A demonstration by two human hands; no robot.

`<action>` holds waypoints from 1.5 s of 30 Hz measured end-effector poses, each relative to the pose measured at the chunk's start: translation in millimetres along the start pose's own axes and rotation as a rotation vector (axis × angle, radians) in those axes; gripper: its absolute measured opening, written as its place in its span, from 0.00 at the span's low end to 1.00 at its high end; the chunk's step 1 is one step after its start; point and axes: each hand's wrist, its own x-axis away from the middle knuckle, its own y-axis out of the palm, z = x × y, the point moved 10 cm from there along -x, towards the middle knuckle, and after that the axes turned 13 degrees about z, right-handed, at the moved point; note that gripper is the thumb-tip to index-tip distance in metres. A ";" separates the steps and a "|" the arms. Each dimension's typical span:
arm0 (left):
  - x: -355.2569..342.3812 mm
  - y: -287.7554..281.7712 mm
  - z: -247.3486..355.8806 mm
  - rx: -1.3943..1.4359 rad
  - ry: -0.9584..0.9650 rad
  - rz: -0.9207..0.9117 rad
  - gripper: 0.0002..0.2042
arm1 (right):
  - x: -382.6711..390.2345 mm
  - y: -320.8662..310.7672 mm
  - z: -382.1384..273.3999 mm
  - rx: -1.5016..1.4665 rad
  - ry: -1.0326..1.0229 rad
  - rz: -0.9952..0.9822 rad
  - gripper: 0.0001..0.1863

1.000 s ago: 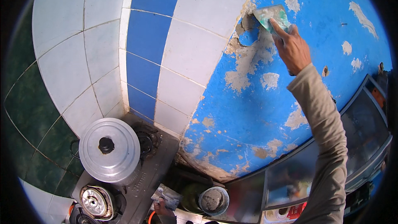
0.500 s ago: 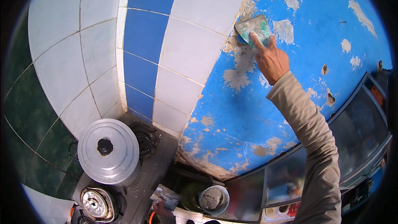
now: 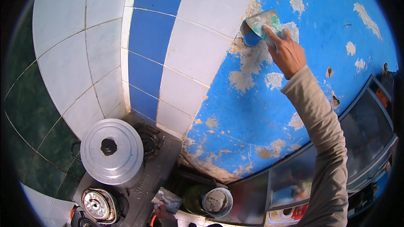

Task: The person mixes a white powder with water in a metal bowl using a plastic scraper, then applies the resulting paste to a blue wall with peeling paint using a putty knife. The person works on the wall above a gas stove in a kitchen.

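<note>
My right hand (image 3: 289, 58) reaches up to the blue wall (image 3: 248, 120) and grips a wide putty knife (image 3: 264, 20), its forefinger stretched along the blade. The blade is smeared with whitish and green residue and lies against or very near a patch of grey filler (image 3: 248, 65) beside the tile edge. Whether the blade touches the wall along its whole edge I cannot tell. Low in the view, my left hand (image 3: 162, 212) is closed on a flat, putty-smeared plate (image 3: 170, 199); its handle is hidden.
A lidded aluminium pot (image 3: 111, 164) stands on the dark stove (image 3: 155, 172) at the left. Near my left hand is a bucket (image 3: 217, 201) holding grey paste. A glass-fronted cabinet (image 3: 290, 180) runs along the wall's foot. White and blue tiles (image 3: 191, 46) border the painted wall.
My right hand has moved a little to the right and slightly up, taking the putty knife along the wall away from the tile edge. The left hand stays almost still.
</note>
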 end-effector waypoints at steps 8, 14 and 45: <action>2.7 19.3 -0.4 0.188 -0.107 -0.102 0.12 | 39.9 2.8 -20.8 0.008 -0.114 -0.180 0.25; 22.4 56.5 13.1 0.224 -0.157 -0.169 0.12 | 12.8 -16.9 10.6 -0.054 0.075 -0.027 0.23; 85.7 203.4 114.0 -0.220 0.351 -0.425 0.26 | 304.2 -32.3 -128.1 -2.073 1.157 -0.832 0.23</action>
